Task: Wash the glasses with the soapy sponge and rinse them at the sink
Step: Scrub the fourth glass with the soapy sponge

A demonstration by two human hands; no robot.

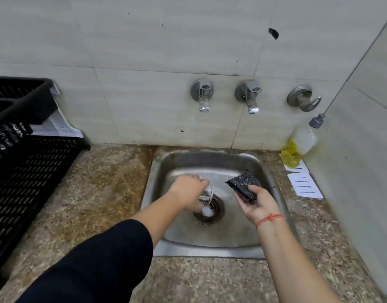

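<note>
speckled stone counter, steel sink at centre. left hand gripped clear glass tipped over drain; glass mostly hidden by fingers, outline faint. right hand at 3 o'clock clamped dark sponge. black crate at 9 o'clock, cut off by frame; taps at 12.

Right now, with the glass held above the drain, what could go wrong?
1. The left hand holds the clear glass tilted over the steel sink; foam suggests a slippery grip, so it might drop and crack.
2. The right hand holds the scrub sponge by one end; it could fall toward the drain.
</note>
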